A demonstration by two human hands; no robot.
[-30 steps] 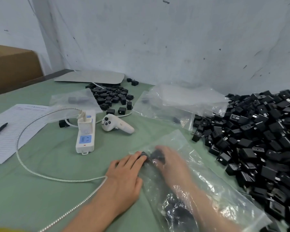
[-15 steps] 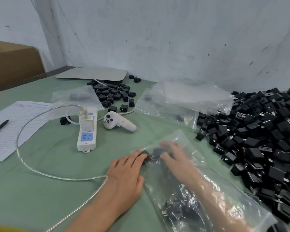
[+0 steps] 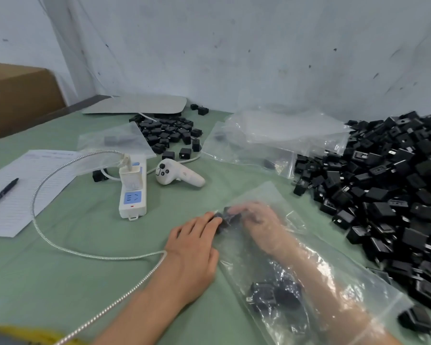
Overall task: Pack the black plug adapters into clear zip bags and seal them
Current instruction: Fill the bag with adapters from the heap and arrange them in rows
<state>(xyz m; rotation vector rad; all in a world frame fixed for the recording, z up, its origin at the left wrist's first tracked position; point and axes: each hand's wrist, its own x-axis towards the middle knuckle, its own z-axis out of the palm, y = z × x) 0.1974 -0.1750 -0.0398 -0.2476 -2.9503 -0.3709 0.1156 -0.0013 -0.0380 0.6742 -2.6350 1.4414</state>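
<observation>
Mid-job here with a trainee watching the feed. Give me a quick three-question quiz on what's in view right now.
1. True or false: the right hand is inside the clear bag.
2. What lies on the paper sheet? A) a pen B) scissors C) a tape roll
3. Fill in: the big pile of adapters sits on the person's ___ side.

Key: 1 true; 2 A; 3 right.

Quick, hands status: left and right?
Left hand: open, touching the zip bag end.
Right hand: inside the bag at the adapters; grip cannot be told.
</observation>
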